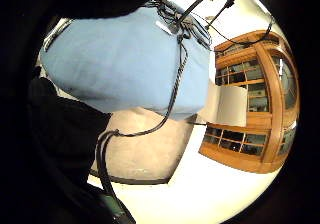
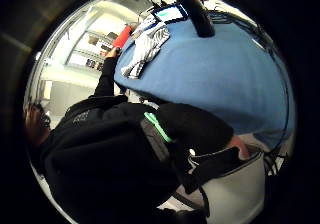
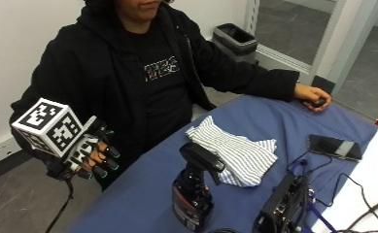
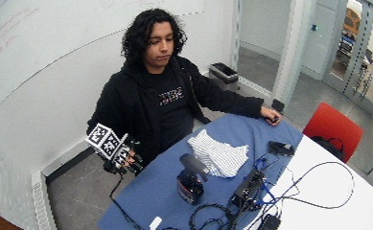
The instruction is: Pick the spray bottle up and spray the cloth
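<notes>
A black spray bottle [image 3: 192,194] with a black trigger head stands upright on the blue-covered table [image 3: 143,194], near its front. Just behind the bottle a white cloth with thin stripes [image 3: 233,153] lies crumpled. My gloved right hand [image 3: 91,156] hangs beside the table's near edge, well to the left of the bottle and below its top. Its fingers are loosely curled and hold nothing. The wide outside view shows the same layout: hand [image 4: 122,155], bottle [image 4: 191,179], cloth [image 4: 219,153]. In the thumb side palm view the cloth [image 2: 145,49] lies far off on the blue table.
The bare left hand [image 3: 313,97] rests on the table's far end. A phone [image 3: 334,145] lies beyond the cloth. A black device [image 3: 285,204] with cables sits right of the bottle. A red chair [image 4: 330,127] and a bin [image 3: 237,39] stand past the table.
</notes>
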Tool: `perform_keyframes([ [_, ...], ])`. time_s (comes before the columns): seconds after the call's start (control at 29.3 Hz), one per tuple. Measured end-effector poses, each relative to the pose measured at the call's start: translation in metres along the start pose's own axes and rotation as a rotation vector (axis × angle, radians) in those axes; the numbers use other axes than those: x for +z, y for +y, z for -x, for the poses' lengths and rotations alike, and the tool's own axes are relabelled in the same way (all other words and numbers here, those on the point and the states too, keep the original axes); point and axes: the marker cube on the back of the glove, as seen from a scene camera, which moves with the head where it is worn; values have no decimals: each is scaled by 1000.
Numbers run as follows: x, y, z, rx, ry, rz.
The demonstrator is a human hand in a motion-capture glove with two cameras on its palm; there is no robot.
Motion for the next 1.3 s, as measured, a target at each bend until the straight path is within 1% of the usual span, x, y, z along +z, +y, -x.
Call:
perform_keyframes([
  [0.31, -4, -8, 1, -14, -7, -8],
  [0.62, -7, -29, -3, -32, -32, -7],
  [0.99, -7, -72, -11, -38, -17, -1],
  [1.3, -24, -125, -10, -104, -52, -17],
])
